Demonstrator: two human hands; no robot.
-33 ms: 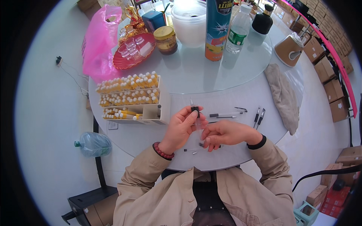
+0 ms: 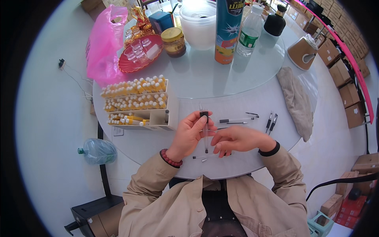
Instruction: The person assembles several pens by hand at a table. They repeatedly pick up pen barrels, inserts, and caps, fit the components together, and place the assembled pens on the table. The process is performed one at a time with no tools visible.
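My left hand pinches a clear-barrelled pen with a black grip section, holding it upright with the tip pointing away from me. Just right of the pen's lower end is my right hand, its fingers loosely bent and apart, with nothing seen in them. Beyond it on the table lie a clear pen barrel with a black end, a thin refill and a small black clip-like piece. Two black pens rest to the right. A small silver cone tip sits below my hands, near another pen part partly hidden.
At left stands a compartment box of white-capped yellow sticks. A glass turntable holds a spray can, a water bottle, a jar and a red dish. A grey cloth lies at the right edge.
My right fingers have shifted slightly right, off the lower end of the pen, which now shows clearly instead of smeared. My left hand keeps its place.
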